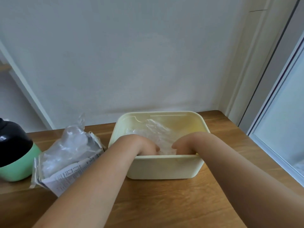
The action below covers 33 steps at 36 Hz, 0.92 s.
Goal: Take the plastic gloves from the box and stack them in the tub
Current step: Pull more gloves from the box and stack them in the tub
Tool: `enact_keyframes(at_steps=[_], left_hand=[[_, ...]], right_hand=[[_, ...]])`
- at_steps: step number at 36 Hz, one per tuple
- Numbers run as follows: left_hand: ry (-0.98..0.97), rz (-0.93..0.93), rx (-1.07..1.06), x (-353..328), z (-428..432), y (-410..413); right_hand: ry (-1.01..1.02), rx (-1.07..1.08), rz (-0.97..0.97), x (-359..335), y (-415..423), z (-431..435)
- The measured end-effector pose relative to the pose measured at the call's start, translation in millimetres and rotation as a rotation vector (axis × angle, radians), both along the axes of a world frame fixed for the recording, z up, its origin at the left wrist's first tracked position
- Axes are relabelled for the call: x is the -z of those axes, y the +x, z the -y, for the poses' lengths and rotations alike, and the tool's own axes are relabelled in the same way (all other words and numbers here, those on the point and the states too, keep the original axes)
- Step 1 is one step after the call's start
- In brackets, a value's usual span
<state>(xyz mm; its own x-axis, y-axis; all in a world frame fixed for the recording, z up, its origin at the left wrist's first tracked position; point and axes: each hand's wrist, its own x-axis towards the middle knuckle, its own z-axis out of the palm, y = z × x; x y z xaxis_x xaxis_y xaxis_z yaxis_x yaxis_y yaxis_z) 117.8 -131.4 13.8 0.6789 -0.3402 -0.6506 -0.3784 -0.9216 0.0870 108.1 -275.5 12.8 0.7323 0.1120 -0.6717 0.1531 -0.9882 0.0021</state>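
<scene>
A pale yellow tub stands on the wooden table, holding crumpled clear plastic gloves. Both my hands reach down inside it at the near wall. My left hand and my right hand sit side by side on the gloves, and the tub's near wall hides their fingers. To the left lies the torn paper box with more clear gloves bulging out of its open top.
A green container with a black lid stands at the table's left edge beside the box. A white wall rises just behind the tub. A window frame runs along the table's right side.
</scene>
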Motion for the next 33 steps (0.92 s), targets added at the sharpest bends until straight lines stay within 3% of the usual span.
enact_keyframes(at_steps=[5,8,13,15,18,22,27,33], left_hand=[[-0.407,0.318,-0.198,-17,-23,-11],[-0.637,0.55,-0.287,-28,-47,-26],[-0.918,0.801,-0.501,-29,-96,-54],[-0.914,0.889,-0.569,-25,-115,-61],[-0.762,0.964,-0.648,-18,-147,-66],[-0.488,0.853,-0.735,-7,-176,-69],[-0.402,0.842,-0.718,6,-177,-71],[-0.465,0.955,-0.704,16,-175,-67]], right_hand=[[0.126,0.052,0.235,-32,-13,-4],[0.166,0.01,0.469,-47,-16,-15],[0.67,0.044,0.668,-45,-20,-64],[0.83,0.027,0.665,-41,-23,-87],[0.962,-0.022,0.661,-34,-23,-121],[1.073,-0.06,0.657,-25,-21,-152],[0.968,-0.134,0.648,-10,-11,-172],[0.844,-0.186,0.647,-6,-12,-175]])
